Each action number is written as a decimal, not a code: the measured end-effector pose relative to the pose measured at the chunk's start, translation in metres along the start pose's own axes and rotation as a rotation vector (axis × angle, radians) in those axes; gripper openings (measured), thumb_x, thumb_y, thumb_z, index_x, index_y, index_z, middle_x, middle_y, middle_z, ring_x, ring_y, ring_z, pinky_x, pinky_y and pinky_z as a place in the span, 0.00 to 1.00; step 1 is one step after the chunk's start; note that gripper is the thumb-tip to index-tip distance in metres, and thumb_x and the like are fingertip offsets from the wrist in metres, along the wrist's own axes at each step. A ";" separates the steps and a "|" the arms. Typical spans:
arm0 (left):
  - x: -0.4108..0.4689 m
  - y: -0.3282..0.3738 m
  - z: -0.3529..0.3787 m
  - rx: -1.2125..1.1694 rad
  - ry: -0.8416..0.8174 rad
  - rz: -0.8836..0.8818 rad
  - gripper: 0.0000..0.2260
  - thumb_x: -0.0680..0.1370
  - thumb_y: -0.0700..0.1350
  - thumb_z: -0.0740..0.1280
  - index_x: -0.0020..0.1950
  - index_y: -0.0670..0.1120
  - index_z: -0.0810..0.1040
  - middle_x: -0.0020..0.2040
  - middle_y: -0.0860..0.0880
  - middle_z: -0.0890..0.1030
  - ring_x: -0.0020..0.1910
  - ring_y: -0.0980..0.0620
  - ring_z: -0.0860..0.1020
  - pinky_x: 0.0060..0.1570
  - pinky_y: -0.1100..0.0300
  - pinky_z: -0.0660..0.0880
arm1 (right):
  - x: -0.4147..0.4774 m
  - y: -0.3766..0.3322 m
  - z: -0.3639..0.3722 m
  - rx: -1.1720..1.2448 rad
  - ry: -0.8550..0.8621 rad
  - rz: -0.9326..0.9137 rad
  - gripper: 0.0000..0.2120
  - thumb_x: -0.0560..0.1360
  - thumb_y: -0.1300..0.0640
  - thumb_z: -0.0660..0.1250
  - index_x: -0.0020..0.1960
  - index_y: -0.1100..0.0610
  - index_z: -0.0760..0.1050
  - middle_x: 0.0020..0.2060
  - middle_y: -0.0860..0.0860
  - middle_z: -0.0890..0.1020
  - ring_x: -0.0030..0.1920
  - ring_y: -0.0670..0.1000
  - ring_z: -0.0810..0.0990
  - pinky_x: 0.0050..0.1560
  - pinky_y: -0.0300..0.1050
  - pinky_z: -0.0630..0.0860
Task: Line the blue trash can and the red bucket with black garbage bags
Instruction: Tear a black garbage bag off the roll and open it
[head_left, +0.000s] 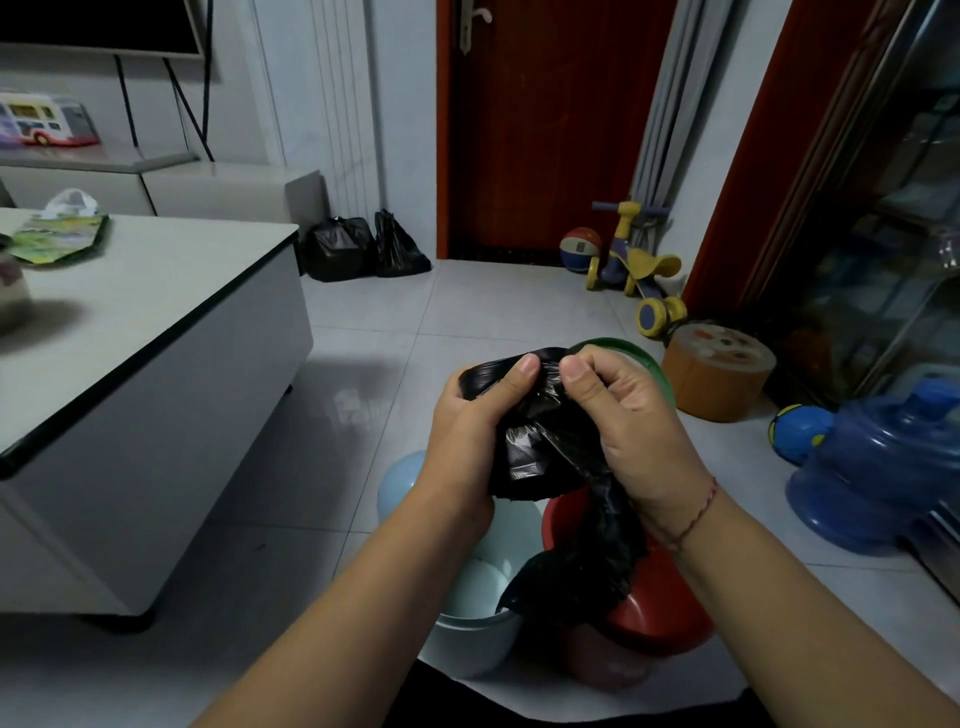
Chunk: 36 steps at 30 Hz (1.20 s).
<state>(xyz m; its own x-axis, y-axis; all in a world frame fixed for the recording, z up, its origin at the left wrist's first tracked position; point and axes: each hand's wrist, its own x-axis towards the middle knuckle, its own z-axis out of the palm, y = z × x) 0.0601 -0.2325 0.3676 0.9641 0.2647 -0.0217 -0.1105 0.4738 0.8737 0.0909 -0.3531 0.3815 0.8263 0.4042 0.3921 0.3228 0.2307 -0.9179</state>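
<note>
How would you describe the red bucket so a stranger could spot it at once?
From the white table on the left, drop to the tiled floor below the left hand and right hand gripping a black garbage bag. Of two round containers side by side there, the red bucket is the right one, red where the trash can beside it is pale blue.
</note>
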 end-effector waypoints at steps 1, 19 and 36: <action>0.000 0.000 0.000 -0.011 0.004 -0.002 0.28 0.67 0.48 0.76 0.62 0.37 0.74 0.55 0.36 0.81 0.52 0.38 0.82 0.47 0.52 0.79 | 0.000 0.001 0.000 0.024 0.005 0.012 0.15 0.73 0.51 0.63 0.40 0.64 0.71 0.33 0.54 0.73 0.36 0.50 0.73 0.37 0.40 0.74; 0.009 0.000 -0.016 0.385 0.094 0.305 0.17 0.63 0.55 0.78 0.41 0.54 0.72 0.37 0.54 0.78 0.34 0.58 0.79 0.34 0.63 0.77 | -0.005 -0.015 -0.023 -0.227 -0.183 0.283 0.28 0.68 0.39 0.65 0.49 0.64 0.80 0.46 0.63 0.84 0.48 0.59 0.83 0.48 0.46 0.79; 0.005 0.010 -0.020 0.426 0.007 0.299 0.16 0.66 0.49 0.78 0.41 0.51 0.71 0.38 0.49 0.80 0.34 0.51 0.82 0.33 0.57 0.79 | -0.009 -0.018 -0.026 -0.194 -0.367 0.338 0.16 0.73 0.54 0.63 0.56 0.62 0.76 0.42 0.51 0.82 0.44 0.47 0.80 0.44 0.36 0.76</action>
<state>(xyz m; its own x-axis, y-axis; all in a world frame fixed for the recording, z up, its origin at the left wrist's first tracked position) 0.0589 -0.2093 0.3665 0.9037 0.3426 0.2570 -0.2710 -0.0072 0.9625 0.0896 -0.3843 0.3932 0.6947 0.7184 0.0357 0.1743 -0.1199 -0.9774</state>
